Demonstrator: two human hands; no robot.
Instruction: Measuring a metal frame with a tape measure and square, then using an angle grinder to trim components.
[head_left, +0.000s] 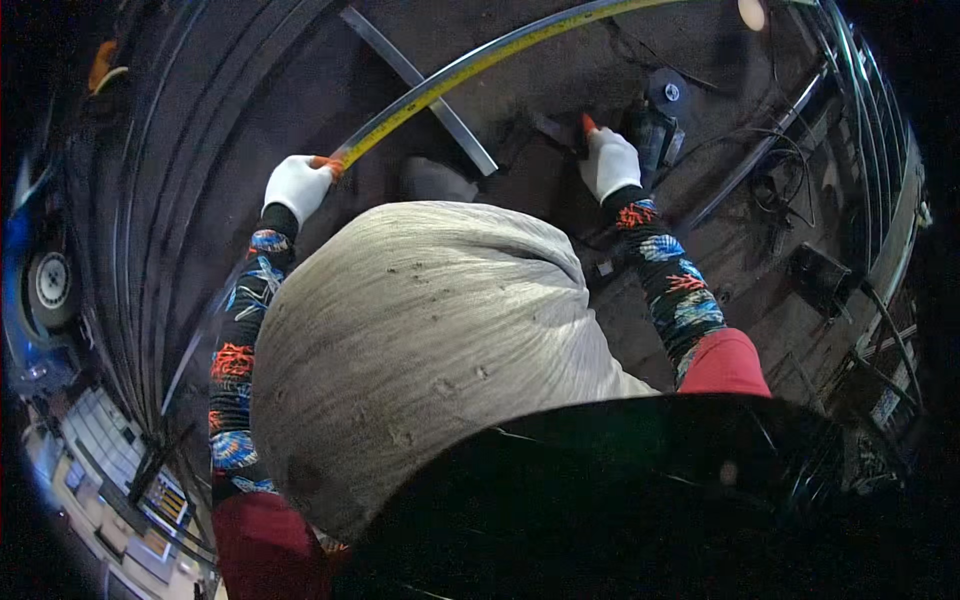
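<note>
My left hand (298, 190), in a white glove with orange fingertips, is closed on the near end of a yellow tape measure (440, 84). Its blade runs in a long arc toward the upper right, along a metal bar (505, 42). Under the tape, a shorter square metal tube (462, 135) lies crosswise. My right hand (611, 165), gloved alike, reaches low over the floor with one orange-tipped digit stretched forward; its other fingers are mostly hidden. I see nothing held in it. Just right of that hand stands an angle grinder (657, 135).
Long metal bars (868, 130) curve along the right side, with a thin cable (800, 165) near them. More long bars (125, 240) lie at the left, beside a wheel (52, 283). Grey cloth (430, 330) covers much of the middle.
</note>
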